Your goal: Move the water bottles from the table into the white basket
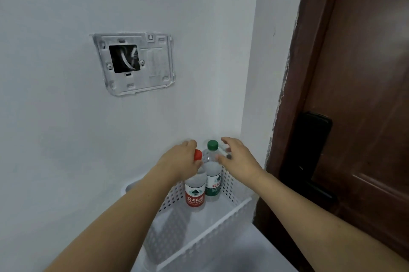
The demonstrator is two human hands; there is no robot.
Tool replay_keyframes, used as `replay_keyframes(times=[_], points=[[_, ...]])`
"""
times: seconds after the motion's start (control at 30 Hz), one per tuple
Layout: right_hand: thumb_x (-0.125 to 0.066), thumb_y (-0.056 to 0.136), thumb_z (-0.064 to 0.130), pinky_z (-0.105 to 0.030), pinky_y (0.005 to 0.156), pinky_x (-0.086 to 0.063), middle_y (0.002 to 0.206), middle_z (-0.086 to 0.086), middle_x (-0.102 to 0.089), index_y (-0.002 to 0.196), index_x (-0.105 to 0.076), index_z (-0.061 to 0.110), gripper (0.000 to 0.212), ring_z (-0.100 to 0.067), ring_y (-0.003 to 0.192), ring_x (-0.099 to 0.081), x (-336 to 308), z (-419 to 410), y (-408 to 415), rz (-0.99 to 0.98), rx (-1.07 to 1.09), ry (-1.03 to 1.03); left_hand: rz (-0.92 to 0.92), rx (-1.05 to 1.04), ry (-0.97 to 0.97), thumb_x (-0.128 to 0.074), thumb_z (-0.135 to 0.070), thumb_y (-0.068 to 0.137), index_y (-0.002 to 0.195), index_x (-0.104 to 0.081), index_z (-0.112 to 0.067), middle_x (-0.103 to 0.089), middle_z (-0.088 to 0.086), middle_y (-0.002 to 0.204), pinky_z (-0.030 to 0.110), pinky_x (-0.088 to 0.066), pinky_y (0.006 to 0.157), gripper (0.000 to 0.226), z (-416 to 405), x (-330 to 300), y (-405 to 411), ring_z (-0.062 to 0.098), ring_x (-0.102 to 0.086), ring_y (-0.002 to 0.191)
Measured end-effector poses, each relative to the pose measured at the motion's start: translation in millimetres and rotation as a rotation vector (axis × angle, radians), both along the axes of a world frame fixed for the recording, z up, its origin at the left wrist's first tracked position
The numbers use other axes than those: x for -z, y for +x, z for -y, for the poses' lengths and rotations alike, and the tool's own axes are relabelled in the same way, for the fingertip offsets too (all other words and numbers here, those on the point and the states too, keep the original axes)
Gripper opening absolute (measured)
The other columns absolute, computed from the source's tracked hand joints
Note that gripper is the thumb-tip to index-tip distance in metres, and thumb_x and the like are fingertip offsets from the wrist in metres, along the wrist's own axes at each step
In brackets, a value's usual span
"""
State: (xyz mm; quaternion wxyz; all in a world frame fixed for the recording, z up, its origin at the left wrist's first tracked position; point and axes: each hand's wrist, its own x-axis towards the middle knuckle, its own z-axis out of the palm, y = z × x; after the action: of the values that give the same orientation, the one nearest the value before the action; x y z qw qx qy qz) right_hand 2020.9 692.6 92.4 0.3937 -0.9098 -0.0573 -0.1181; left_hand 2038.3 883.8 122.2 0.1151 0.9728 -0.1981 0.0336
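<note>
Two bottles stand upright in the far corner of the white basket point(212, 234), side by side and touching. The left hand point(179, 161) curls round the neck of the red bottle point(194, 192), just below its red cap, so it is clamped on that bottle. The right hand point(236, 156) hovers beside the green bottle point(213, 181) (green cap, green label) with fingers spread and relaxed; whether a fingertip touches the bottle cannot be told. The basket sits on a white table point(261, 249) against the wall. A bare mounting plate point(135, 63) is on the wall above, and a brown door point(365, 94) stands at right.
</note>
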Motion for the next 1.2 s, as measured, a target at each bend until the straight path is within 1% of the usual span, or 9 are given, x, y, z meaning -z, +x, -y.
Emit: replay_keyframes(times=[0.07,0.1,0.2,0.37,0.5,0.67,0.83,1.0,1.2], points=[[-0.06,0.092,0.033,-0.024,0.097,-0.038,0.146,0.001,-0.037,0.144,-0.036,0.02,0.06,-0.01,0.114,-0.048,-10.6,8.2,-15.5,0.033,0.015,-0.026,0.07,0.011,-0.006,-0.051,-0.04,0.097,0.134,-0.041,-0.012,-0.051,0.009,0.132,0.043,-0.047,0.093,0.048,3.1,-7.2,-6.6,0.029,-0.051,0.114],[-0.06,0.092,0.034,-0.022,0.096,-0.034,0.148,0.001,-0.036,0.144,-0.035,0.02,0.06,-0.01,0.116,-0.047,-15.9,13.4,-24.5,0.048,0.022,-0.043,0.11,0.023,-0.012,-0.05,-0.039,0.097,0.137,-0.039,-0.012,-0.048,0.009,0.136,0.044,-0.046,0.095,0.049,6.5,-11.8,-11.1,0.029,-0.049,0.118],[-0.059,0.092,0.036,-0.023,0.102,-0.029,0.149,-0.001,-0.036,0.145,-0.035,0.018,0.061,-0.015,0.13,-0.04,-31.8,33.4,-56.9,0.088,0.05,-0.11,0.232,0.088,-0.038,-0.048,-0.037,0.098,0.142,-0.035,-0.012,-0.044,0.008,0.143,0.044,-0.046,0.095,0.051,24.2,-27.6,-29.4,0.029,-0.046,0.122],[-0.059,0.094,0.034,-0.024,0.106,-0.027,0.153,0.001,-0.033,0.148,-0.032,0.02,0.062,-0.015,0.135,-0.036,-58.1,83.8,-126.2,0.103,0.146,-0.16,0.388,0.203,-0.072,-0.049,-0.035,0.098,0.143,-0.036,-0.01,-0.039,0.009,0.15,0.042,-0.04,0.102,0.053,70.2,-52.7,-74.7,0.031,-0.041,0.13],[-0.057,0.095,0.037,-0.023,0.105,-0.028,0.153,0.001,-0.032,0.149,-0.029,0.021,0.063,-0.014,0.135,-0.035,-79.1,132.4,-194.1,0.12,0.226,-0.181,0.462,0.257,-0.081,-0.049,-0.037,0.098,0.144,-0.036,-0.011,-0.039,0.01,0.151,0.042,-0.036,0.11,0.055,115.9,-71.3,-120.5,0.031,-0.041,0.133],[-0.057,0.094,0.037,-0.026,0.105,-0.032,0.152,0.001,-0.034,0.147,-0.033,0.021,0.061,-0.015,0.134,-0.037,-99.1,189.1,-287.4,0.14,0.336,-0.209,0.489,0.332,-0.117,-0.052,-0.034,0.096,0.143,-0.04,-0.01,-0.045,0.011,0.146,0.042,-0.036,0.109,0.054,173.0,-88.8,-187.5,0.032,-0.044,0.13],[-0.06,0.092,0.035,-0.023,0.104,-0.029,0.148,-0.001,-0.04,0.144,-0.038,0.02,0.059,-0.016,0.133,-0.04,-102.1,232.4,-379.0,0.162,0.432,-0.228,0.495,0.414,-0.141,-0.053,-0.033,0.096,0.144,-0.039,-0.008,-0.042,0.011,0.147,0.044,-0.036,0.11,0.056,223.4,-94.0,-264.3,0.032,-0.042,0.13],[-0.061,0.091,0.034,-0.03,0.109,-0.034,0.149,-0.002,-0.04,0.145,-0.037,0.018,0.061,-0.018,0.133,-0.041,-100.2,252.8,-465.1,0.114,0.499,-0.247,0.493,0.483,-0.136,-0.05,-0.035,0.098,0.146,-0.036,-0.009,-0.04,0.009,0.15,0.041,-0.031,0.115,0.057,256.3,-88.9,-341.0,0.029,-0.037,0.136],[-0.062,0.091,0.031,-0.03,0.107,-0.035,0.146,-0.004,-0.043,0.143,-0.04,0.016,0.059,-0.02,0.13,-0.044,-109.9,253.7,-551.2,0.116,0.601,-0.255,0.497,0.572,-0.139,-0.048,-0.035,0.098,0.147,-0.035,-0.008,-0.039,0.009,0.151,0.041,-0.028,0.115,0.057,271.6,-92.7,-412.3,0.027,-0.037,0.137]])
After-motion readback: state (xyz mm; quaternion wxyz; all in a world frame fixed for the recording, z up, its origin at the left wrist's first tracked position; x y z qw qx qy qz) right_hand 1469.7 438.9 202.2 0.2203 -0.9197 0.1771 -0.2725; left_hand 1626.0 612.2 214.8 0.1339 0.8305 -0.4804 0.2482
